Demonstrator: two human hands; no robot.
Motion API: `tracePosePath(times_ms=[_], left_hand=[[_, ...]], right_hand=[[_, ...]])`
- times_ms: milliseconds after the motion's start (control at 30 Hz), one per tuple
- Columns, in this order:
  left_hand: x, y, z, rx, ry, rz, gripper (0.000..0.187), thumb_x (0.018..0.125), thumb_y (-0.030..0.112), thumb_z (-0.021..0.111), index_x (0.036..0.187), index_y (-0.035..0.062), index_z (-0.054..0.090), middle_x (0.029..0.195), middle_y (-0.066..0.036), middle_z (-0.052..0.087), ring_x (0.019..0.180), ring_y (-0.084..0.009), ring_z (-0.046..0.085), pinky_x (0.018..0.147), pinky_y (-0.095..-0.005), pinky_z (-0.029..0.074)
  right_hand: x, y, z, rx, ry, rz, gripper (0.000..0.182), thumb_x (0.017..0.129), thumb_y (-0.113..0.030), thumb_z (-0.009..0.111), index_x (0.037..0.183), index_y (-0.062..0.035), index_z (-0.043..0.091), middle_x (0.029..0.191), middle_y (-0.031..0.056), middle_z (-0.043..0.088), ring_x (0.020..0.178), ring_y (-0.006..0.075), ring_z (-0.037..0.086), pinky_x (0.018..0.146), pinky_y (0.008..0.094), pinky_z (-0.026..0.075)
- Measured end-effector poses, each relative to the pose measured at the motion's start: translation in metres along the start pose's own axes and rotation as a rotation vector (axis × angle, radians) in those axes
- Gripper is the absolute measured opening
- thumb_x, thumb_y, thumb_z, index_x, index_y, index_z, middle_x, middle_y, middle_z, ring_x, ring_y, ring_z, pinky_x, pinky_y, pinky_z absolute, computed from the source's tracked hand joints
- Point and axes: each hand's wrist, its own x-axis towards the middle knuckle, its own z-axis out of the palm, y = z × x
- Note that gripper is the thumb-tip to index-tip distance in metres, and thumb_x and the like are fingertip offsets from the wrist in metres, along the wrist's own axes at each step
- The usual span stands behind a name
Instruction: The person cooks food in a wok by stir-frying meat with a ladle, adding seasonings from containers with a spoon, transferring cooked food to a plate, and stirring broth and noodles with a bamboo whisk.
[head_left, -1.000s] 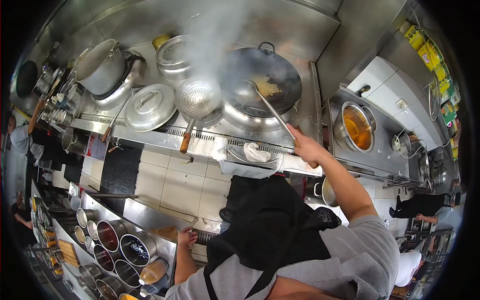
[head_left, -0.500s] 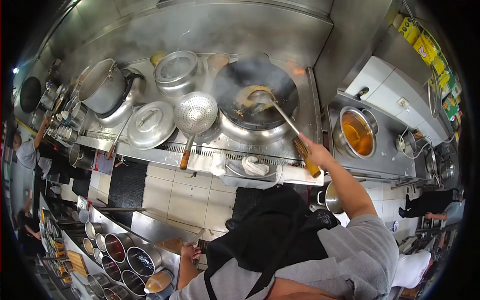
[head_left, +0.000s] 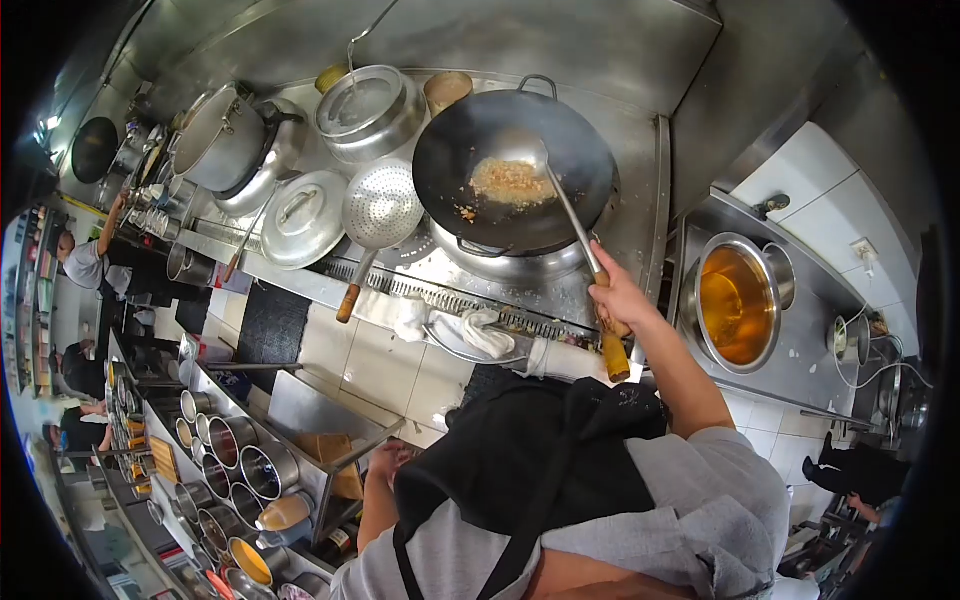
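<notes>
wooden-handled ladle (head_left: pixel 560 215) gripped tight in right hand (head_left: pixel 618 295), bowl over fried rice (head_left: pixel 512 181) in wok (head_left: pixel 515 170); left hand (head_left: pixel 388 462) grip, can't tell.

The left hand (head_left: pixel 388 462) was partly hidden behind the shelf (head_left: pixel 330 470) at lower centre, its grasp impossible to tell.

desk (head_left: pixel 640 215): steel cooking range across upper frame | wok (head_left: pixel 515 170) upper centre on burner | lidded pot (head_left: pixel 368 110) left of it | perforated skimmer (head_left: pixel 382 205) and flat lid (head_left: pixel 300 215) beside | tilted stockpot (head_left: pixel 222 140) upper left | white cloth (head_left: pixel 482 332) on front ledge
</notes>
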Motion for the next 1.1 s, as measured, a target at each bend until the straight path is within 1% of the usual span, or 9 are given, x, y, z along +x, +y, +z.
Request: tracePosePath(times_ms=[100,233,333,533,567,667,867,967,1100], left_hand=[[-0.044,0.070,0.021,-0.171,0.035,-0.056,0.036,0.089,0.000,0.039,0.119,0.0067,0.058,0.083,-0.008,0.066,0.064,-0.0177,0.065,0.056,-0.0289,0.053],[-0.051,0.086,0.031,-0.174,0.112,-0.078,0.039,0.088,-0.003,0.036,0.121,0.0060,0.056,0.084,-0.008,0.066,0.063,-0.0170,0.065,0.055,-0.0294,0.052],[-0.044,0.072,0.024,-0.217,0.006,-0.087,0.041,0.087,-0.004,0.037,0.122,0.0049,0.055,0.087,-0.009,0.066,0.066,-0.0179,0.065,0.055,-0.0285,0.052],[-0.020,-0.010,-0.005,-0.381,-0.127,-0.010,0.044,0.080,-0.012,0.040,0.115,0.0021,0.061,0.091,-0.010,0.065,0.075,-0.0244,0.068,0.066,-0.0361,0.057],[0.033,-0.075,-0.017,-0.228,-0.003,0.104,0.042,0.078,-0.014,0.042,0.109,0.0017,0.066,0.092,-0.010,0.067,0.079,-0.0230,0.067,0.072,-0.0361,0.057],[0.017,-0.083,-0.036,0.047,0.085,0.049,0.040,0.079,-0.014,0.045,0.108,0.0020,0.068,0.093,-0.010,0.068,0.079,-0.0195,0.066,0.072,-0.0321,0.056],[-0.037,-0.040,-0.042,0.035,0.207,-0.079,0.036,0.081,-0.013,0.048,0.105,0.0020,0.070,0.092,-0.011,0.069,0.080,-0.0188,0.066,0.071,-0.0316,0.055],[0.017,-0.078,-0.061,-0.097,0.133,0.072,0.039,0.081,-0.015,0.043,0.109,-0.0024,0.066,0.095,-0.014,0.068,0.082,-0.0228,0.067,0.073,-0.0327,0.057],[0.005,-0.046,-0.055,-0.228,0.071,0.106,0.043,0.078,-0.018,0.038,0.114,-0.0082,0.061,0.101,-0.017,0.065,0.083,-0.0275,0.068,0.077,-0.0355,0.058]], right_hand=[[-0.006,-0.010,-0.004,0.132,-0.061,0.028,0.083,0.086,0.004,0.052,0.154,-0.0291,0.017,0.070,0.0026,0.048,0.046,0.0110,0.046,0.043,0.0280,0.042],[0.005,-0.008,-0.009,0.432,-0.179,0.157,0.084,0.087,0.003,0.052,0.155,-0.0279,0.015,0.069,0.0020,0.047,0.045,0.0111,0.046,0.043,0.0279,0.041],[-0.001,-0.013,0.003,0.071,-0.120,0.007,0.084,0.087,0.002,0.052,0.155,-0.0275,0.013,0.069,0.0028,0.048,0.045,0.0116,0.046,0.042,0.0276,0.040],[-0.010,-0.018,0.020,0.235,-0.137,0.130,0.084,0.085,0.004,0.053,0.155,-0.0235,0.015,0.070,0.0033,0.049,0.046,0.0113,0.046,0.043,0.0281,0.041],[-0.011,-0.019,0.023,0.232,-0.134,0.127,0.084,0.085,0.004,0.053,0.155,-0.0235,0.015,0.070,0.0033,0.049,0.046,0.0113,0.046,0.043,0.0281,0.041],[-0.012,-0.022,0.033,0.045,-0.058,0.018,0.085,0.083,0.004,0.053,0.155,-0.0203,0.015,0.068,0.0027,0.049,0.047,0.0110,0.045,0.043,0.0279,0.041],[-0.011,-0.022,0.043,0.053,-0.009,0.058,0.087,0.082,0.005,0.053,0.155,-0.0191,0.014,0.066,0.0028,0.048,0.046,0.0108,0.044,0.042,0.0265,0.040],[-0.014,-0.029,0.045,0.036,0.004,0.032,0.087,0.082,0.005,0.053,0.155,-0.0192,0.013,0.064,0.0027,0.047,0.045,0.0108,0.044,0.041,0.0271,0.040],[-0.039,-0.033,0.041,0.105,0.091,0.002,0.086,0.084,0.004,0.052,0.155,-0.0210,0.012,0.063,0.0023,0.047,0.045,0.0112,0.045,0.041,0.0273,0.040]])
